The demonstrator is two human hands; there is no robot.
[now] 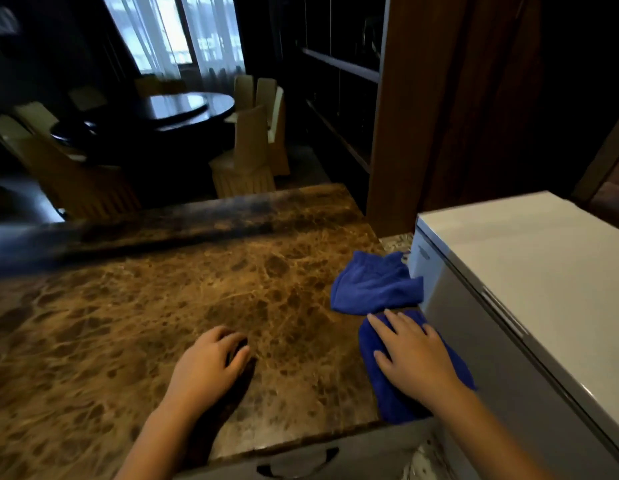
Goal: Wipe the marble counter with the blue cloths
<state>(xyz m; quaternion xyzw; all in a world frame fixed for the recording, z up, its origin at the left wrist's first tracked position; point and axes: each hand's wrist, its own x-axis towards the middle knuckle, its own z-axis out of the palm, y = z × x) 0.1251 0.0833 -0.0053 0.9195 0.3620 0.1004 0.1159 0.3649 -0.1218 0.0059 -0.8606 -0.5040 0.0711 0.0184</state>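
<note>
The brown marble counter [155,306] fills the lower left and middle of the view. Two blue cloths lie at its right end. One blue cloth [373,285] is crumpled by the counter's right edge, untouched. The nearer blue cloth [391,393] lies flat under my right hand [412,355], whose fingers are spread and pressed on top of it. My left hand [207,365] rests on the bare marble in the middle, fingers curled down, holding nothing.
A white and grey appliance [529,278] stands right beside the counter's right end. A raised marble ledge [169,223] runs along the far side. A drawer with a dark handle [297,462] sits below the front edge. Dining chairs and a round table stand beyond.
</note>
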